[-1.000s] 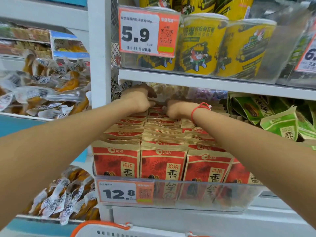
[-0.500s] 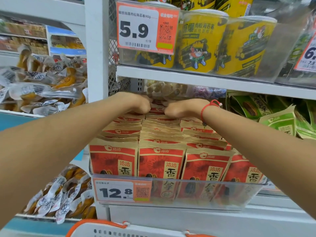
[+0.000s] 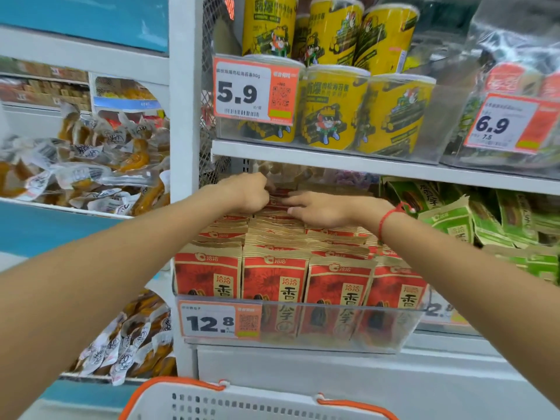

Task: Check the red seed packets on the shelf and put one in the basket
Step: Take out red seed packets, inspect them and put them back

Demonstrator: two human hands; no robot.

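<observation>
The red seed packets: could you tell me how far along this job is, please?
Done: both hands have reached the back rows of the red seed packets. In hand: the left hand pinches a packet top while the right hand rests flat on the rows. Left: none is lifted out, and the basket below shows none.

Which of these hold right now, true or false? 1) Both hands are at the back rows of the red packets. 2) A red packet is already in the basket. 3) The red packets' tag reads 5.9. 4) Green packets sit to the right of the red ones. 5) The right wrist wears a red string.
1) True: the left hand and right hand reach over the red packets to the rear rows.
2) False: none shows in the visible part of the basket.
3) False: the price tag reads 12.8.
4) True: green packets.
5) True: red string.
</observation>
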